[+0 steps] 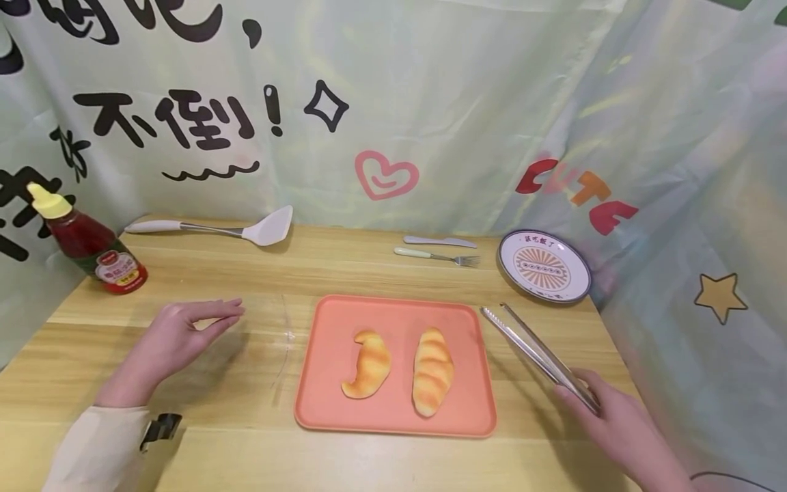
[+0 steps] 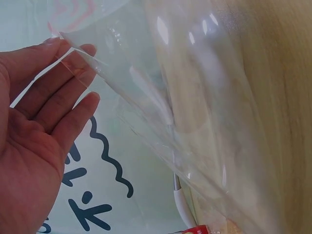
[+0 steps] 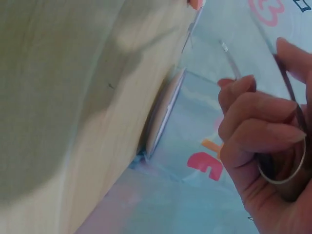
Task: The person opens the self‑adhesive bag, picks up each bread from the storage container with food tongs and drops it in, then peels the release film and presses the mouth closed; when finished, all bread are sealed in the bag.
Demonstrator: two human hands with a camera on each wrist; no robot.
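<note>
From my head view, the left hand [image 1: 184, 335] is raised over the left side of the pale wood-grain table [image 1: 258, 451]. The left wrist view shows me its thumb and fingertips pinching a corner of thin transparent plastic film [image 2: 209, 107], the other fingers loosely spread. The film spreads away from that pinch, and in the head view its faint edge runs between the hand and the tray; where its lower part ends I cannot tell.

The right hand [image 1: 621, 424] curls round the bent end of slim silver metal tongs [image 1: 568, 384], whose arms stand narrowly apart. Their tips are just beyond the far right corner of the rectangular coral-pink tray [image 1: 402, 362].

On the tray I see a crescent-shaped golden bun [image 1: 373, 365] and an oval ridged loaf [image 1: 433, 372], apart from each other and from the raised rim. Bare wood gives me room along the tray's near edge and a wider strip on its left.

Behind, my margins narrow: a silver fork [image 1: 430, 254] with a pale handle and a pale knife [image 1: 439, 241] lie near the back edge, and a round white dark-rimmed plate [image 1: 544, 266] fills the back right corner.
</note>
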